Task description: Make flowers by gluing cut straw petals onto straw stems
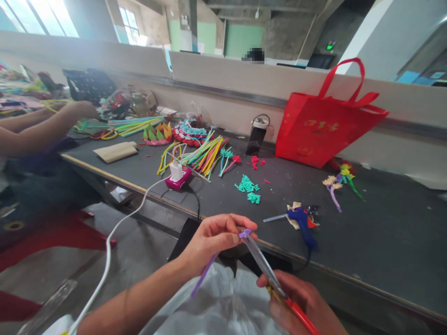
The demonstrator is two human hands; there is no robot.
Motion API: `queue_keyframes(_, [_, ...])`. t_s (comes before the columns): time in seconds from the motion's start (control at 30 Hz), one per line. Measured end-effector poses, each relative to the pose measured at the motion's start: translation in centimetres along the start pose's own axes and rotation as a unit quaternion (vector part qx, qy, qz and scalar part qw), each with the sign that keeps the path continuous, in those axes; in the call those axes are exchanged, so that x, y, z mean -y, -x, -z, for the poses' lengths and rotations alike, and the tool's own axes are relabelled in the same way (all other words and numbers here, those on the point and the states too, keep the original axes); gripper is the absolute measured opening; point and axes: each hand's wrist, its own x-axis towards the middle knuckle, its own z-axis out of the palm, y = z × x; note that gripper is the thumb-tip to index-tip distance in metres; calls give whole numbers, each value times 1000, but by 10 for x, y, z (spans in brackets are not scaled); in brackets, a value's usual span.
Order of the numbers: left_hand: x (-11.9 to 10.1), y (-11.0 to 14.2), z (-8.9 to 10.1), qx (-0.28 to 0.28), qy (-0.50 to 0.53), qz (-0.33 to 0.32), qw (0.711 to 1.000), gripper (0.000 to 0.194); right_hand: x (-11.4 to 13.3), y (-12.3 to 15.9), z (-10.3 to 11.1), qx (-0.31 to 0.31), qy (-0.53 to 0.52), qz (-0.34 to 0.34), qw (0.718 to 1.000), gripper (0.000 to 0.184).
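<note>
My left hand (213, 237) pinches a thin purple strip (206, 272) that runs down toward my lap. My right hand (300, 302) is closed on red-handled scissors (268, 272), whose blades reach up to the top end of the strip at my left fingertips. Both hands hover over my lap, just in front of the dark table's near edge (314, 263). On the table beyond lie a blue glue gun (303, 222), cut teal pieces (248, 187) and small red bits (256, 162).
A red tote bag (324, 125) stands against the back wall beside a dark bottle (256, 135). Coloured strips (206, 156), paper flowers (340, 181), a pink plug block with white cable (179, 177) lie about. Another person's arms (45, 123) work at the far left.
</note>
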Motion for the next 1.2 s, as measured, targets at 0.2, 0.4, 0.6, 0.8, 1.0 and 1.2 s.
queue_keyframes(0.2, [0,0,-1,0,2,0,1000,6,1,2,-2,-11,-15,-8,1000,34])
queue_keyframes(0.4, [-2,1,-1,5,-4,5,1000,7,7,4,-1,0,-2,-2,1000,37])
queue_keyframes(0.6, [-1,1,-1,4,2,10,1000,7,8,4,-1,4,-20,-26,999,35])
queue_keyframes(0.8, [-3,2,-2,1,-13,17,1000,9,8,5,-2,-3,-22,-28,999,34])
queue_keyframes(1.0, [-2,2,-2,0,-6,23,1000,8,5,3,1,6,5,-29,1000,28])
queue_keyframes(1.2, [-2,1,-3,-1,-5,27,1000,9,2,4,1,6,-18,-21,1000,33])
